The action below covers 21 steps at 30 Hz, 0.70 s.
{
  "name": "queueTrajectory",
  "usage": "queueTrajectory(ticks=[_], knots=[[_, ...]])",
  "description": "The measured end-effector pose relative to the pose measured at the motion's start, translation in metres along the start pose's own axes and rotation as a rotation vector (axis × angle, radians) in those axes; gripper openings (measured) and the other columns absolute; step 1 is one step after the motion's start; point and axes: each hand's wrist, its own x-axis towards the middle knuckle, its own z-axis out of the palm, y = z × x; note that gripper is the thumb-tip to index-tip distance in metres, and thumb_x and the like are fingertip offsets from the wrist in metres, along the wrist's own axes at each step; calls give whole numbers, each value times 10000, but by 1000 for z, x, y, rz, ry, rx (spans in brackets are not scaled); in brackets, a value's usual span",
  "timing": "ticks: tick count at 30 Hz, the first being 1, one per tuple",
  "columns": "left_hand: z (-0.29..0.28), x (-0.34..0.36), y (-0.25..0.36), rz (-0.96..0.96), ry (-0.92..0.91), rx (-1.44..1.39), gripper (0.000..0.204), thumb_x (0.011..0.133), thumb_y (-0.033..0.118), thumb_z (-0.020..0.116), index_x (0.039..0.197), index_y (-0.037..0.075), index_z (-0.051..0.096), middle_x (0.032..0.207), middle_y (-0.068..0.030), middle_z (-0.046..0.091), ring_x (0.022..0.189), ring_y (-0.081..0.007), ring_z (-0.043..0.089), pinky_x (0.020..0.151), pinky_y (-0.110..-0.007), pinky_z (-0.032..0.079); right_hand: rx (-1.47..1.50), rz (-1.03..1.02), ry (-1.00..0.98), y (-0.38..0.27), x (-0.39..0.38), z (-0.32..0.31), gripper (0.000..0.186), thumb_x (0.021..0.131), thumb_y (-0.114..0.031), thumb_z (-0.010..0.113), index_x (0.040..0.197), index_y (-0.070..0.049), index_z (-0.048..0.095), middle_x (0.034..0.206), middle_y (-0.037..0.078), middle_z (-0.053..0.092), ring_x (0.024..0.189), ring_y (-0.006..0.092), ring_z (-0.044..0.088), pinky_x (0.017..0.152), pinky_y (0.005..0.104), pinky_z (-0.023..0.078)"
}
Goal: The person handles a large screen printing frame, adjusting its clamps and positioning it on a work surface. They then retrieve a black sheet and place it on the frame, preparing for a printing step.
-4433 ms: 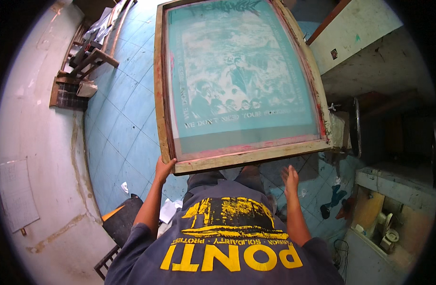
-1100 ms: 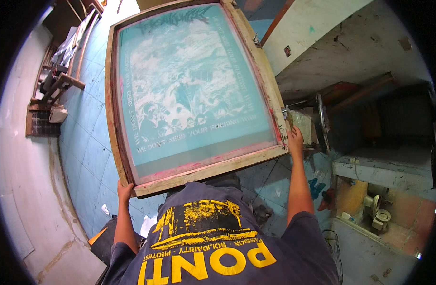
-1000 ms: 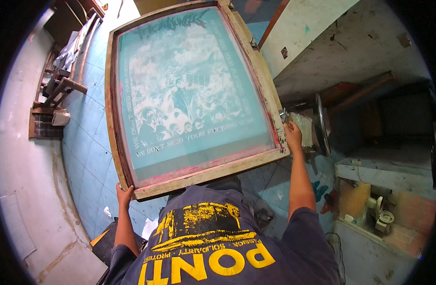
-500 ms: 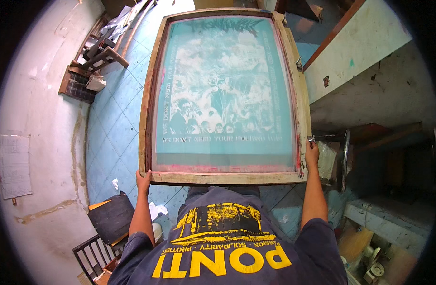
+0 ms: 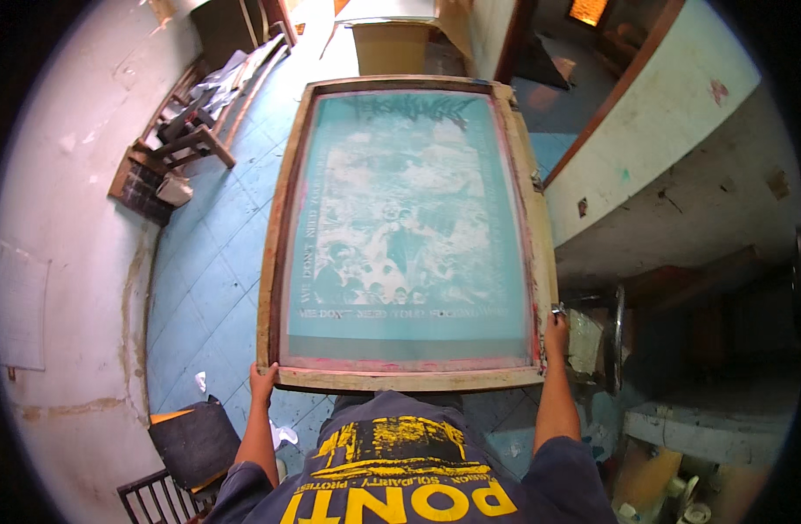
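Observation:
A large wooden silk-screen frame with teal-coated mesh is held out in front of me, its near edge by my body. A pale picture with lettering around it shows in the coating. My left hand is closed on the frame's near left corner, thumb on top. My right hand grips the right side bar a little above the near right corner, beside a small metal fitting. The undersides of both grips are hidden by the wood.
At the left wall stands a wooden bench with papers and clutter. A black board leans near a dark slatted rack at lower left. On the right are a low wall and a cluttered shelf. A tan box-like stand is ahead.
The frame and both hands sit lower in the view, and more of the room ahead shows, including the tan stand. Both hands keep their grip.

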Motion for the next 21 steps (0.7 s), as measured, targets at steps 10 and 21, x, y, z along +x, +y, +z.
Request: queueTrajectory(ticks=[10, 21], knots=[[-11, 6, -6, 18, -26, -71, 467, 805, 276, 765, 1160, 13, 612, 993, -59, 663, 890, -151, 609, 793, -302, 491, 35, -35, -90, 3, 4, 0, 418, 974, -323, 509, 1174, 31, 606, 1118, 239, 630, 1049, 377, 600, 904, 439, 439], [-12, 6, -14, 2, -69, -270, 510, 831, 288, 750, 1227, 1, 605, 1046, -65, 666, 931, -142, 607, 830, -281, 478, -159, -39, -226, -4, -20, -16, 500, 944, -380, 556, 1274, -4, 553, 1200, 190, 618, 1099, 338, 591, 934, 405, 437]])
